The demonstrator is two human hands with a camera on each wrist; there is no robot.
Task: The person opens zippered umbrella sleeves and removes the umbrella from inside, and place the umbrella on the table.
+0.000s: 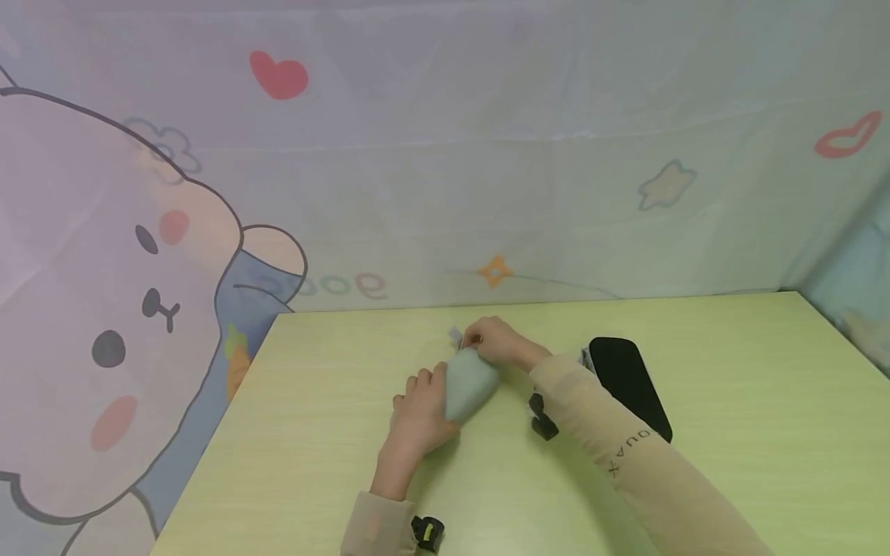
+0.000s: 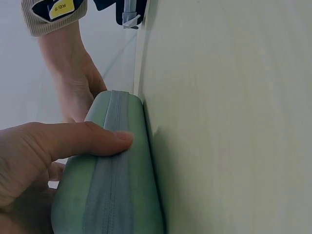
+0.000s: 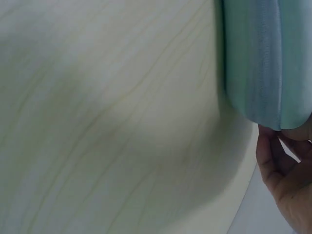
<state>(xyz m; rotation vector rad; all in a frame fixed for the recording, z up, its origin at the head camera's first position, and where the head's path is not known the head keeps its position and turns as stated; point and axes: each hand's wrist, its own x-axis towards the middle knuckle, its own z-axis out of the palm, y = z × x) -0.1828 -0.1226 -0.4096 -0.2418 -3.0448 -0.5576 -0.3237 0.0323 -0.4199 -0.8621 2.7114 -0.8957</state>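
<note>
A pale green zippered case (image 1: 471, 388) lies on the table between both hands. Its grey zipper band (image 2: 113, 170) runs along the side, fastened over the length shown in the left wrist view. My left hand (image 1: 419, 409) grips the near left side, thumb laid across the zipper band and fingers behind the case. At the far end, my right hand (image 1: 499, 340) has its fingers curled and pinching at the end of the zipper, close under the case's rounded tip (image 3: 265, 117). What small part sits between those fingertips is hidden.
A black rounded flat object (image 1: 629, 382) lies to the right, partly covered by the right sleeve (image 1: 626, 444). Something small and grey (image 1: 455, 335) shows just beyond the case. The pale yellow-green table (image 1: 334, 386) ends at a printed cloth backdrop (image 1: 445, 170).
</note>
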